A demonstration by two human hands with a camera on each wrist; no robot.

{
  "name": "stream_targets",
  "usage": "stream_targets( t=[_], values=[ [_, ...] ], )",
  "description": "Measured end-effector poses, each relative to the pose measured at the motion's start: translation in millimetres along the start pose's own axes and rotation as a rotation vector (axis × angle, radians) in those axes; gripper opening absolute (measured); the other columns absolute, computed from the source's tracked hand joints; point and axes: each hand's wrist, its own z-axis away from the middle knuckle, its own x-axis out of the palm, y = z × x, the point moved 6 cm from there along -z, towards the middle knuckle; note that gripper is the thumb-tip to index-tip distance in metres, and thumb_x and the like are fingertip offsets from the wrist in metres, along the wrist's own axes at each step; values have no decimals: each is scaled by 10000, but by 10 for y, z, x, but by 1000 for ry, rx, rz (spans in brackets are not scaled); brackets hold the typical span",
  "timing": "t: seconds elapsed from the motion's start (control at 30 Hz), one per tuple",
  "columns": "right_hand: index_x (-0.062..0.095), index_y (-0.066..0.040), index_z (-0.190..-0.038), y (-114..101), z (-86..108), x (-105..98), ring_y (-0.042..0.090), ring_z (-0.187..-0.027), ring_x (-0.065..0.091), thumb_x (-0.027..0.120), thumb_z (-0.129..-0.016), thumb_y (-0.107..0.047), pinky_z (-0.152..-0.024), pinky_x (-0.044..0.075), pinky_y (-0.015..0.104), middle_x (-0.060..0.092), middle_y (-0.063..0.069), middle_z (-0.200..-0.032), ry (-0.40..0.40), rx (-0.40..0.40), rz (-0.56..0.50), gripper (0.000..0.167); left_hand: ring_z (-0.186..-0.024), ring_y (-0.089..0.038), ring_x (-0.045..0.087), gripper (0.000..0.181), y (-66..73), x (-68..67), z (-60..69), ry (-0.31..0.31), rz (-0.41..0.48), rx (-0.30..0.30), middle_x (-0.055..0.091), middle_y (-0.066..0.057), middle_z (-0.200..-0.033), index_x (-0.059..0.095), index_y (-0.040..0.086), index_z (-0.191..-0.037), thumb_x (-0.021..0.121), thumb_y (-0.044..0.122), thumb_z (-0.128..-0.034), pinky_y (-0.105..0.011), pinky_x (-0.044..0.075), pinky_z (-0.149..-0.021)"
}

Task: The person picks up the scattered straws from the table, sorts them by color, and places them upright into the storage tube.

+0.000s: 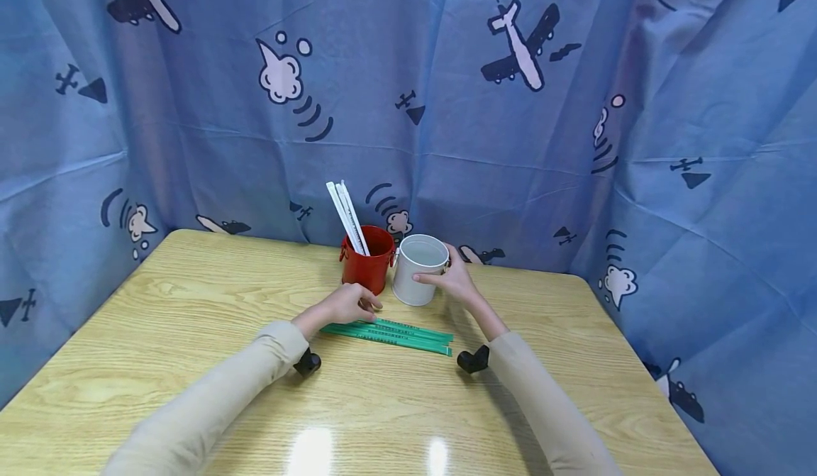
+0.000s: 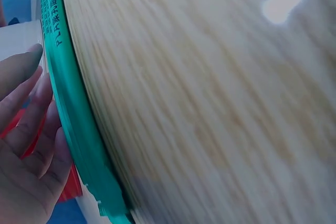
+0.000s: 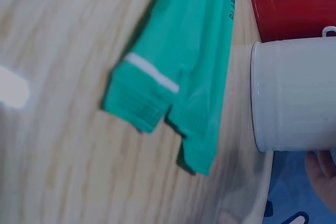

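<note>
Several green paper packets [image 1: 418, 336] [image 2: 79, 103] [image 3: 205, 66] lie side by side on the table. My left hand [image 1: 347, 302] [image 2: 29, 166] is at their left part, fingers loosely bent and nothing seen in its grasp; whether it touches them I cannot tell. Behind the packets stands a white bucket [image 1: 411, 283] [image 3: 299, 95], upright. My right hand [image 1: 459, 281] [image 3: 323, 174] grips its right side, thumb across the front near the rim, fingers partly hidden behind it. Left of the white bucket is a red bucket [image 1: 362, 270] [image 3: 294, 3] holding several white paper-wrapped sticks [image 1: 349, 217].
The wooden table [image 1: 357, 405] ends at a blue curtain [image 1: 370, 142] with airplane prints, hanging close behind the buckets and along both sides. A black wrist device [image 1: 473, 360] is by the right sleeve, and another [image 1: 308, 362] by the left.
</note>
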Motion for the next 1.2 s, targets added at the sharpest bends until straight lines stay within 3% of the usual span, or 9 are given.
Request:
stream_targets(
  t=[0.27, 0.5, 0.67, 0.87, 1.07, 1.2],
  values=[
    [294, -95, -1458, 8, -8, 1, 322, -1321, 430, 818, -749, -172, -1125, 314, 535, 446, 139, -1410, -23, 10, -2, 885, -819, -119, 647, 218, 91, 64, -38, -18, -50, -66, 743, -68, -939, 737, 42, -1039, 728, 138, -843, -247, 539, -774],
    [285, -78, -1468, -1, -13, 1, 356, -1332, 414, 818, -747, -154, -1134, 289, 548, 432, 180, -1427, -45, 22, -37, 900, -768, -78, 616, 204, 155, 101, -57, -49, -94, -63, 744, -52, -917, 745, 55, -1028, 735, 117, -833, -197, 513, -727],
    [249, -9, -1477, -193, 86, -15, 404, -1345, 381, 795, -761, -116, -1130, 273, 580, 397, 244, -1439, -69, 29, -45, 906, -753, -60, 604, 200, 150, 116, -69, -71, -98, -65, 746, -42, -924, 749, 60, -1019, 742, 102, -823, -188, 504, -722],
    [244, -14, -1481, -315, 161, -21, 383, -1362, 373, 793, -770, -133, -1138, 277, 560, 390, 225, -1451, -70, 42, -24, 906, -797, -68, 633, 166, 146, 116, -69, -90, -126, -56, 747, -28, -947, 752, 77, -1004, 721, 98, -842, -209, 523, -770],
    [250, -11, -1479, -318, 166, -20, 387, -1365, 364, 794, -768, -128, -1140, 267, 567, 382, 225, -1455, -67, 45, -37, 903, -816, -85, 641, 129, 148, 104, -47, -89, -167, -54, 742, -21, -923, 755, 87, -975, 702, 91, -857, -239, 530, -799],
    [246, -11, -1479, -303, 161, -15, 388, -1369, 359, 796, -767, -130, -1142, 267, 566, 378, 226, -1458, -70, 50, -39, 908, -819, -82, 635, 133, 145, 72, -23, -76, -141, -53, 739, -29, -929, 750, 71, -980, 693, 73, -860, -231, 531, -800]
  ],
)
